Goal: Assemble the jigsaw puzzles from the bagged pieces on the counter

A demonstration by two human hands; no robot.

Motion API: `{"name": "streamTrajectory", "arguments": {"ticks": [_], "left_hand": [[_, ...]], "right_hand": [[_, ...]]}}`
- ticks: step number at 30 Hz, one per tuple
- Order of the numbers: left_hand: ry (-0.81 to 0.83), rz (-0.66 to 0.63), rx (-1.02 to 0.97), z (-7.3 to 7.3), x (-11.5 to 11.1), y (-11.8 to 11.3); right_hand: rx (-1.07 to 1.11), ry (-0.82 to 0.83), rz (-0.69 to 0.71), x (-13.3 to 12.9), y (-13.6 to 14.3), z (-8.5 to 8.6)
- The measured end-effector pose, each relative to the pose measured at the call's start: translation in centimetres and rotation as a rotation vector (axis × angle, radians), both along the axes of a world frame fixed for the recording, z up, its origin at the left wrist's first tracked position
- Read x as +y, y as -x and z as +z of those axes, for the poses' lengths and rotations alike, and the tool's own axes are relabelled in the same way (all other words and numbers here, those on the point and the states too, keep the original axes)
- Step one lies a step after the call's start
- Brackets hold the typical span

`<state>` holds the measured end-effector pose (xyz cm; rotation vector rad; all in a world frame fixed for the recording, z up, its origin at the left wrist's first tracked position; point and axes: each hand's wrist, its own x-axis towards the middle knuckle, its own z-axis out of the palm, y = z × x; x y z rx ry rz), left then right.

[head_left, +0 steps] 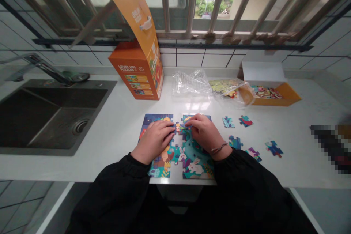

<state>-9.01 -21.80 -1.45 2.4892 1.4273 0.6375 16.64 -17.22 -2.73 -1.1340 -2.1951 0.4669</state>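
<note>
On the white counter lies a jigsaw puzzle (pixel 196 153) in two large parts with a gap between them, bridged at places by pieces. White rabbits show on its lower right. My left hand (pixel 156 137) rests flat on the left part, fingers stretched, their tips at a small colourful puzzle piece (pixel 179 127) in the gap. From the other side, my right hand (pixel 204 131) leans on the right part. Its index finger reaches out to that piece's right edge, while the other fingers bend under the palm, partly hidden. Neither hand visibly lifts anything.
Loose pieces (pixel 246 120) lie to the right. Behind stand an orange puzzle box (pixel 137 69) with its flap up, crumpled clear plastic (pixel 192 82), a bag of pieces (pixel 225 87) and an open yellow box (pixel 290 95). A sink (pixel 68 117) is at left; barred windows are behind.
</note>
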Motion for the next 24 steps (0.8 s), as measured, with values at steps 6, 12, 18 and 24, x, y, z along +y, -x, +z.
{"name": "streamTrajectory", "arguments": {"ticks": [6, 12, 18, 24], "left_hand": [[-0.01, -0.075, 0.02, -0.1, -0.2, -0.4], [-0.016, -0.075, 0.049, -0.2, -0.3, -0.8], [-0.013, -0.089, 0.075, -0.2, -0.5, -1.1], [-0.056, -0.088, 0.162, 0.1, -0.7, -1.7]], "right_hand": [[-0.143, -0.016, 0.097, -0.5, 0.6, 0.0], [-0.249, -0.032, 0.097, -0.9, 0.6, 0.4], [-0.165, -0.016, -0.007, -0.6, 0.4, 0.1], [-0.17, -0.046, 0.052, -0.4, 0.4, 0.0]]}}
